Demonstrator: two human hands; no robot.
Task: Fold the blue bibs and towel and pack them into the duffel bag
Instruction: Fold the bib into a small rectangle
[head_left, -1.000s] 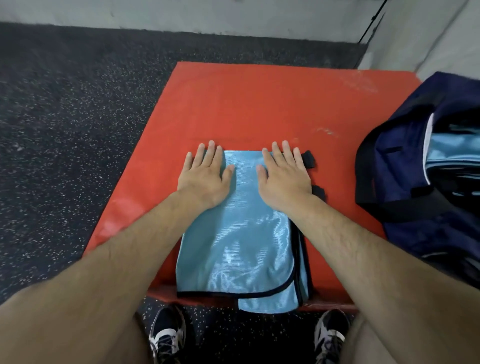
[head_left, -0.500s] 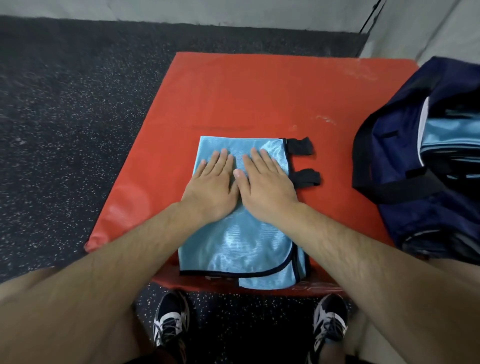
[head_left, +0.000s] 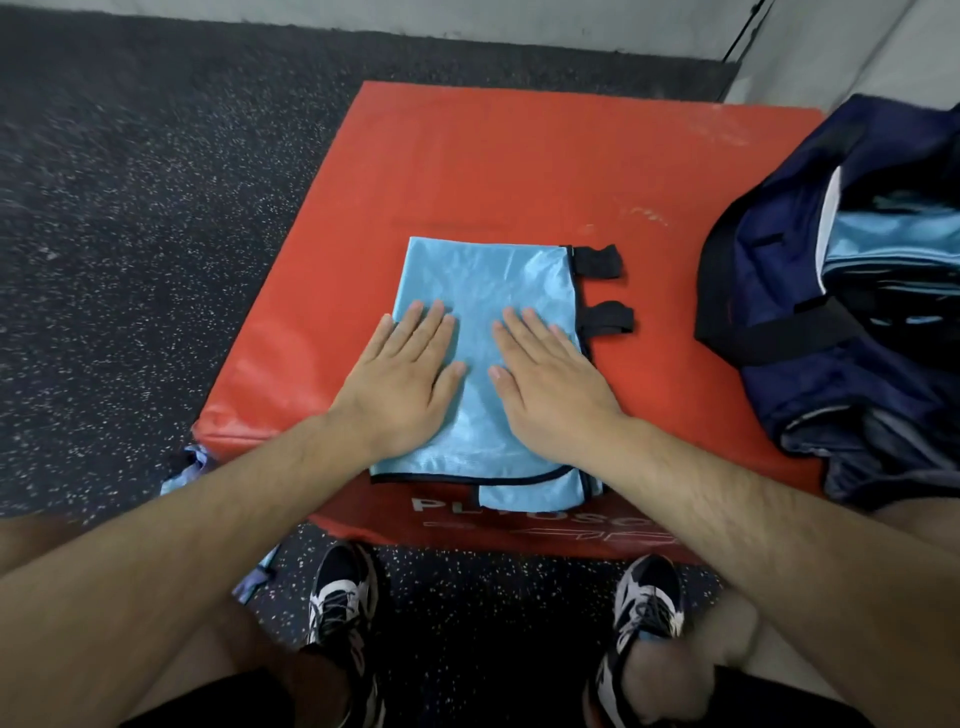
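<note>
Both palms flat on the bib (head_left: 483, 280): left hand (head_left: 400, 384) and right hand (head_left: 550, 384), fingers straight, gripping nothing, just pressing. The folded bib lies under them on the red box (head_left: 467, 156), its near edge hanging over the lip by the wrists, black tabs (head_left: 597, 262) poking out beyond the right fingertips. Best play, I'd say: sweep outward from the strip between the thumbs, square the edges, then fold. The bag (head_left: 831, 395) sits open off the right hand's side, blue cloth inside.
</note>
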